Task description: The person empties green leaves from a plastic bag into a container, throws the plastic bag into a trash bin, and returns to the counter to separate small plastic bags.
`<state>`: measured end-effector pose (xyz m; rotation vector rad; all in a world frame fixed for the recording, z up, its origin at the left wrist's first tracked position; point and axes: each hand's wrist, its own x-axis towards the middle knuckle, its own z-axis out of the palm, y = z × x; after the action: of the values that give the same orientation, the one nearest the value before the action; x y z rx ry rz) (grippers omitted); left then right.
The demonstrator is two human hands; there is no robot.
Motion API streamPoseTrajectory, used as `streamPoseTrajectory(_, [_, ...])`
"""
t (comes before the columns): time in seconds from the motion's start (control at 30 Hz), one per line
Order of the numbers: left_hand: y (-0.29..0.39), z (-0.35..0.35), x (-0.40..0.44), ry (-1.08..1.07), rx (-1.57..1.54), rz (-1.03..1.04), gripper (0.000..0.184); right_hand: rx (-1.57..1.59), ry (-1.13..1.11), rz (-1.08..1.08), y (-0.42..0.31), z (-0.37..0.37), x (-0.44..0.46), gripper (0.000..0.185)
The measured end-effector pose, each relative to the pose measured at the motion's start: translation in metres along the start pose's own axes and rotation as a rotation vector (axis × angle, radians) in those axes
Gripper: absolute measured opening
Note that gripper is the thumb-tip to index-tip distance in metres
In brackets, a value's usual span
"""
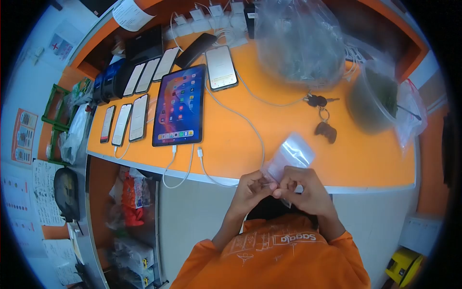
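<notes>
A clear plastic packet (294,153) is pinched between my two hands at the front edge of the orange table (231,159). My left hand (252,191) grips its near left corner with thumb and fingers together. Close against it, my right hand (304,189) has its fingers curled on the packet's near edge. The thumbs nearly touch. The packet's far end, shiny with glare, rests on or just over the tabletop. Beyond it lie keys (316,101) with a brown fob (326,132).
A tablet (179,106) with a lit screen lies left of centre, among several phones (221,67). White cables (240,113) cross the table. At the back are a large clear bag (301,43) and chargers (197,21); a plastic tub (373,98) stands right.
</notes>
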<state>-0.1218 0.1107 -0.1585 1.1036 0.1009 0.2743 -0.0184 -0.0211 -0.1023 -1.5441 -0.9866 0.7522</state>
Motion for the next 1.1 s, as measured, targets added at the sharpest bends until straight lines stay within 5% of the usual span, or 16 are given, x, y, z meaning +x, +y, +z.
streamPoseTrajectory(0.13, [0.009, 0.008, -0.005, -0.055, 0.281, -0.068, 0.004, -0.002, 0.003, 0.032, 0.005, 0.001, 0.003, 0.023])
streamPoseTrajectory(0.3, [-0.001, 0.01, -0.009, -0.037, 0.48, -0.051, 0.008, -0.39, 0.105, -0.171, 0.005, 0.01, 0.0, 0.013])
streamPoseTrajectory(0.43, [0.004, 0.023, -0.004, 0.238, 0.834, 0.144, 0.013, -0.803, 0.272, -0.377, 0.001, 0.006, -0.008, 0.011])
streamPoseTrajectory(0.6, [0.011, 0.019, -0.002, 0.461, 0.911, 0.215, 0.023, -0.719, 0.318, -0.291, -0.008, -0.005, -0.011, 0.012])
streamPoseTrajectory(0.8, [0.018, 0.042, -0.001, 0.457, 0.791, 0.205, 0.028, -0.797, 0.298, -0.327, -0.021, -0.014, -0.013, 0.013])
streamPoseTrajectory(0.93, [-0.001, 0.043, -0.002, 0.387, 0.866, 0.346, 0.029, -0.619, 0.527, 0.024, -0.012, -0.007, -0.018, 0.017])
streamPoseTrajectory(1.1, [-0.005, 0.047, 0.006, 0.208, 1.129, 0.629, 0.009, -0.761, 0.411, -0.07, -0.026, -0.015, -0.027, 0.015])
